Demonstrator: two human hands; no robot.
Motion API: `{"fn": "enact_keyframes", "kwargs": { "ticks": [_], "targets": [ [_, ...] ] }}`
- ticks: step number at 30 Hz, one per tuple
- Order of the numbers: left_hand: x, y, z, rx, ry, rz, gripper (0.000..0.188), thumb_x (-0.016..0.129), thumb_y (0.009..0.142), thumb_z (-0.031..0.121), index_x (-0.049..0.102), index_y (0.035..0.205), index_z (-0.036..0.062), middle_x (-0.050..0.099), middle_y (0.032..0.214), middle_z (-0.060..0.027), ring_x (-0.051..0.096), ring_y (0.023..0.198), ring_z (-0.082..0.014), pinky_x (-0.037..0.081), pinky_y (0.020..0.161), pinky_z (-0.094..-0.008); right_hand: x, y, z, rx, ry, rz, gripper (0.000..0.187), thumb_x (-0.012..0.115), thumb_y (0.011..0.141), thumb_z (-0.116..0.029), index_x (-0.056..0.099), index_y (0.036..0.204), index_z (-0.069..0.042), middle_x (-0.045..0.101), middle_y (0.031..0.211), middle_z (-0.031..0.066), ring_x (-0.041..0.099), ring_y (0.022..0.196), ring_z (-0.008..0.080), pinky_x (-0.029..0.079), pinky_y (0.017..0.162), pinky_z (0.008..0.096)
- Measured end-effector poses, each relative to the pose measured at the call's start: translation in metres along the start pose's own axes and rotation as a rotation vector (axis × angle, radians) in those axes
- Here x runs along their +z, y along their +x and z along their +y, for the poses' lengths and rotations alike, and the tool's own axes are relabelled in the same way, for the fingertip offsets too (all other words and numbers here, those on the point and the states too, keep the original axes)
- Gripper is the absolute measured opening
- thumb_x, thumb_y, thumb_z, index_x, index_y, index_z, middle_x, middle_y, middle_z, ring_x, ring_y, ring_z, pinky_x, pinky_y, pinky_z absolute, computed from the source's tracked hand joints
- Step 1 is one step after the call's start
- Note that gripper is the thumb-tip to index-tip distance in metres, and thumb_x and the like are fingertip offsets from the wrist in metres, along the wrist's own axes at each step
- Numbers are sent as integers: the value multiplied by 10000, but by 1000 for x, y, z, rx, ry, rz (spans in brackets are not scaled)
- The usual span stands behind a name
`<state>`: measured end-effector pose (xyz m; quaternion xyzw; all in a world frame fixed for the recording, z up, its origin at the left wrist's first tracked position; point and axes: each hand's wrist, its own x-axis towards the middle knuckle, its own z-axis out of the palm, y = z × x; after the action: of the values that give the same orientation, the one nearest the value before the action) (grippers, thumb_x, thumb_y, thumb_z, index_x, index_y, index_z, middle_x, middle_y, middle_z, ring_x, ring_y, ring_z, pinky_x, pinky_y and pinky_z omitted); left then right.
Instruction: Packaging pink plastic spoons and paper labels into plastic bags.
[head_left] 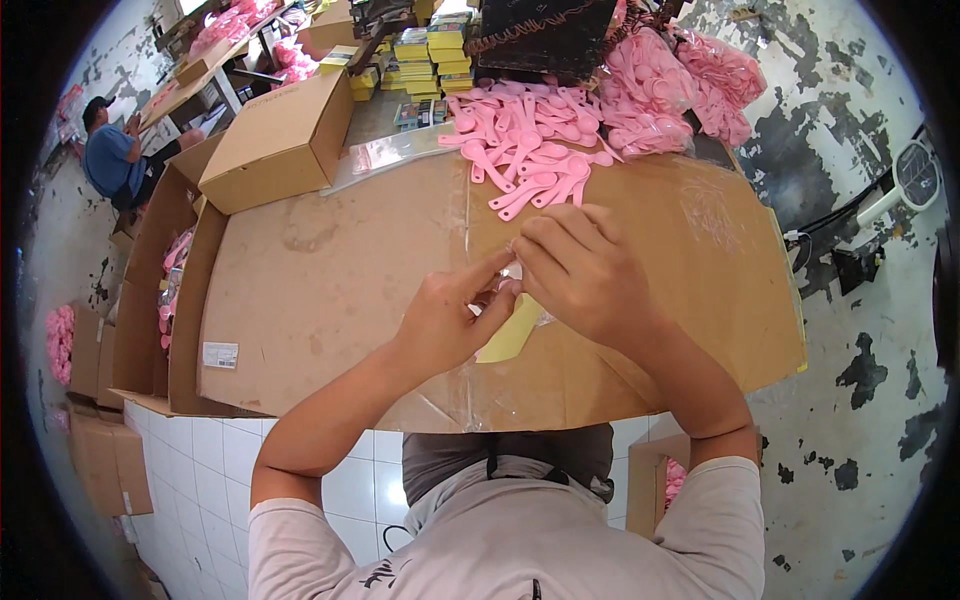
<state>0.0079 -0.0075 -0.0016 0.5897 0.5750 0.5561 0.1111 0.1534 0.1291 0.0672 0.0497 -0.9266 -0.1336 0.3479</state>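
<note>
Hands (pixel 440 312) (pixel 585 268) at barely discernible clear plastic (pixel 513 270), partly hidden yellow paper (pixel 508 338) beneath.

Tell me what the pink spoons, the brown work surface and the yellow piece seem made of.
Pink spoons: probably smooth moulded plastic, from their uniform colour and repeated shape. Brown work surface: cardboard, mostly matte, with creases and shinier clear tape. Yellow piece: likely paper or thin card, flat and straight-edged.

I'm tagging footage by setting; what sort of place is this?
Probably a small packing workshop: pink spoon-shaped pieces lie heaped on a cardboard-covered table, near yellow stacks and a brown carton.
</note>
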Motion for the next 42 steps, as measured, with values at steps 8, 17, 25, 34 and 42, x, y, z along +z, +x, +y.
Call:
{"fn": "enact_keyframes", "kwargs": {
  "ticks": [8, 17, 25, 34, 42],
  "targets": [
    [-7, 4, 20, -140, 15, -219, 449, 660, 949, 49, 597, 1394, 38, 759, 863, -138, 760, 797, -171, 595, 740, -291, 4, -4, 28, 318, 111, 45, 199, 725, 717, -100, 645, 887, -34, 618, 960, 103, 609, 946, 282, 462, 818, 390],
    [0, 1, 2, 10, 60, -86, 381, 679, 947, 115, 631, 1300, -20, 698, 726, -159, 658, 530, -239, 518, 546, -322, 6, -13, -1, 49, 77, 43, 217, 743, 701, -129, 646, 878, -50, 594, 939, 66, 599, 905, 247, 454, 777, 363],
    [-3, 7, 6, -30, 57, -142, 347, 676, 952, 126, 655, 1285, 30, 714, 734, -159, 711, 614, -220, 560, 626, -307, 12, -28, 27, 477, 308, 121, 147, 705, 770, -70, 635, 892, -25, 596, 884, 89, 604, 812, 225, 485, 718, 346],
    [-8, 15, 9, -453, -566, -51, 269, 566, 1040, 97, 659, 1259, -29, 746, 1073, -106, 703, 974, -144, 562, 868, -291, -51, -186, 194, 883, 639, -181, 227, 630, 933, -72, 611, 1148, -1, 628, 1038, 92, 610, 921, 197, 484, 802, 322],
    [-8, 15, -1, -502, -575, -70, 349, 563, 1045, 112, 585, 1373, -6, 749, 1068, -93, 705, 955, -126, 563, 856, -281, -30, -178, 169, 810, -399, -1, 477, 669, 852, 1, 585, 1320, -32, 596, 1302, 188, 545, 1275, 364, 393, 1112, 435]
  ]
}}
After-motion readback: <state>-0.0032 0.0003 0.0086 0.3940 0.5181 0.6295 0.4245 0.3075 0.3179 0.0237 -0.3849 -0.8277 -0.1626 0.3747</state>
